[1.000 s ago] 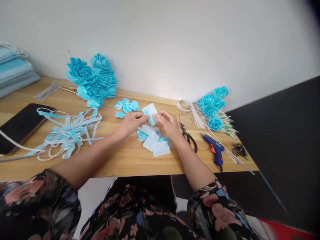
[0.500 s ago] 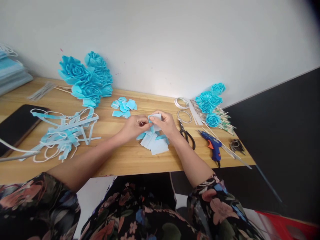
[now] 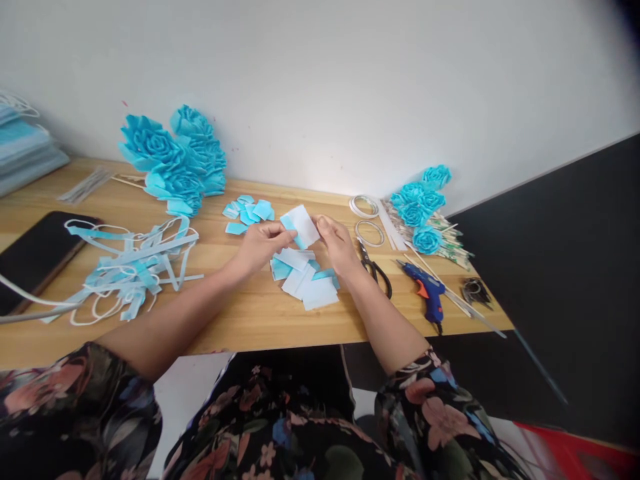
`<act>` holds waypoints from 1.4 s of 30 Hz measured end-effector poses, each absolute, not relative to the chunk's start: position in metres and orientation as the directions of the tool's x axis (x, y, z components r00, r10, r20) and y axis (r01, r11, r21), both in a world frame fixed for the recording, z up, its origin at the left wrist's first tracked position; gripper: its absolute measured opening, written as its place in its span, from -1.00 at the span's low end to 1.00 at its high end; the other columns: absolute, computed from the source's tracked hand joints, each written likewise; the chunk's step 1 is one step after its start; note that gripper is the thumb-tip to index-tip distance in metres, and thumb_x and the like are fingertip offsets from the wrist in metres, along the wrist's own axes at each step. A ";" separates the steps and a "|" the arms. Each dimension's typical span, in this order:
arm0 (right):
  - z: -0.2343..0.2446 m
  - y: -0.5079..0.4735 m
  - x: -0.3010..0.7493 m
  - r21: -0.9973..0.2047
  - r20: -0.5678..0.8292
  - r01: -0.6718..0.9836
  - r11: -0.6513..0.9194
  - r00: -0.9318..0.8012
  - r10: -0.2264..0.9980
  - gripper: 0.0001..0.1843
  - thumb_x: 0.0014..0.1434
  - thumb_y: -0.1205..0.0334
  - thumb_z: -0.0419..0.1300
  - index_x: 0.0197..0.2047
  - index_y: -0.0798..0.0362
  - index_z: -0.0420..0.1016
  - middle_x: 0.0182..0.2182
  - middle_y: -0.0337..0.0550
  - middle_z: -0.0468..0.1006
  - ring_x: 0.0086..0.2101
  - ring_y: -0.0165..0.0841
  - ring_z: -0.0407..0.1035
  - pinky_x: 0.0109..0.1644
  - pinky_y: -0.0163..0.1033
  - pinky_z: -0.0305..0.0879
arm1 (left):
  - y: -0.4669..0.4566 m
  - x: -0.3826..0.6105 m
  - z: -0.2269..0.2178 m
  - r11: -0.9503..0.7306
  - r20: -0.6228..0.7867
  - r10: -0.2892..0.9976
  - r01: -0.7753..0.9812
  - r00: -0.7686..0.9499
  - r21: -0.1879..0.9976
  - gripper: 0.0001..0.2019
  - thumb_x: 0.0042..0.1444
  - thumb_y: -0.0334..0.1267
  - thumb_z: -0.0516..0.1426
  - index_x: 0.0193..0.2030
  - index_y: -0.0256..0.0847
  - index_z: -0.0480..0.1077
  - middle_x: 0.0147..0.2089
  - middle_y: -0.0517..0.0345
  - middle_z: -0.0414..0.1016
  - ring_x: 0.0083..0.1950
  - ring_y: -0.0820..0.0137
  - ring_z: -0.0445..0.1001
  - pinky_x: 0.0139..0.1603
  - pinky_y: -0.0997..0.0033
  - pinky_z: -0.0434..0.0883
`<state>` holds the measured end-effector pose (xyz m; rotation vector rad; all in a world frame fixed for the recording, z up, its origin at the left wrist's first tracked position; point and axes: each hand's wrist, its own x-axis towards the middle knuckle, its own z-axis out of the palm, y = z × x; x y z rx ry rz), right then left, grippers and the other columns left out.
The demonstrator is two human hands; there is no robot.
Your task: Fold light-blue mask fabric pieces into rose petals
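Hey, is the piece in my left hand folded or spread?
Mostly spread: the piece shows a broad white face, with a blue strip along one edge. Whether that strip is folded over, I cannot tell.

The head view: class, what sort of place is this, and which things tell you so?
Probably a craft workspace, though whether in a home or a workshop I cannot tell. The clues are the handmade-looking blue flowers, the blue glue gun and the pile of cut pieces.
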<state>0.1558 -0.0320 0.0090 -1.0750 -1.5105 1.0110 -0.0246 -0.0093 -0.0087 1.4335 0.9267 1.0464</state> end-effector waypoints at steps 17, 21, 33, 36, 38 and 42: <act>-0.014 -0.017 0.156 -0.952 0.240 0.150 0.266 -0.172 0.956 -0.40 0.08 0.04 0.32 0.19 0.00 0.40 -0.06 -0.13 0.59 -0.15 -0.29 0.47 -0.04 -0.18 0.43 | -0.007 -0.025 -0.012 -0.037 0.062 0.968 -0.110 0.242 0.993 -0.66 -0.02 -0.01 0.27 -0.58 -0.26 0.43 -0.52 0.16 0.46 -0.48 0.50 0.31 -0.37 0.42 0.26; -0.010 -0.019 0.154 -0.958 0.236 0.132 0.255 -0.140 0.962 -0.42 0.08 0.02 0.33 0.16 0.00 0.43 -0.07 -0.14 0.60 -0.14 -0.29 0.46 -0.04 -0.20 0.42 | -0.008 -0.024 -0.010 -0.003 0.038 0.971 -0.144 0.238 0.990 -0.67 -0.03 -0.02 0.29 -0.57 -0.26 0.44 -0.51 0.16 0.46 -0.48 0.50 0.31 -0.37 0.42 0.26; -0.016 -0.019 0.157 -0.941 0.245 0.189 0.280 -0.187 0.951 -0.43 0.10 0.07 0.31 0.18 -0.01 0.40 -0.16 -0.19 0.60 -0.23 -0.34 0.47 -0.10 -0.21 0.44 | -0.011 -0.023 -0.008 0.070 -0.018 0.966 -0.193 0.259 0.979 -0.70 -0.06 -0.08 0.33 -0.57 -0.27 0.47 -0.51 0.15 0.48 -0.48 0.49 0.33 -0.36 0.42 0.24; -0.012 -0.021 0.158 -0.924 0.258 0.241 0.297 -0.179 0.949 -0.43 0.18 0.02 0.25 0.23 -0.05 0.35 -0.18 -0.18 0.60 -0.24 -0.33 0.47 -0.09 -0.18 0.46 | -0.009 -0.025 -0.003 0.132 -0.057 0.963 -0.276 0.263 0.952 -0.74 -0.04 -0.15 0.32 -0.57 -0.28 0.46 -0.53 0.14 0.46 -0.48 0.49 0.34 -0.36 0.42 0.25; -0.006 -0.024 0.159 -0.883 0.320 0.315 0.348 -0.137 0.937 -0.47 0.25 0.04 0.17 0.27 -0.10 0.31 -0.13 -0.16 0.59 -0.17 -0.31 0.47 -0.03 -0.13 0.47 | -0.008 -0.026 0.001 0.187 -0.083 0.956 -0.363 0.283 0.913 -0.78 -0.03 -0.22 0.32 -0.54 -0.30 0.47 -0.52 0.13 0.47 -0.47 0.48 0.37 -0.35 0.42 0.28; 0.001 -0.026 0.163 -0.686 0.542 0.500 0.529 -0.135 0.830 -0.47 0.24 0.28 0.11 0.27 -0.20 0.27 0.15 -0.15 0.45 0.14 -0.22 0.33 0.15 -0.01 0.41 | -0.005 -0.029 0.006 0.274 -0.137 0.941 -0.464 0.308 0.842 -0.84 -0.02 -0.31 0.31 -0.50 -0.32 0.46 -0.51 0.13 0.47 -0.48 0.49 0.39 -0.38 0.46 0.29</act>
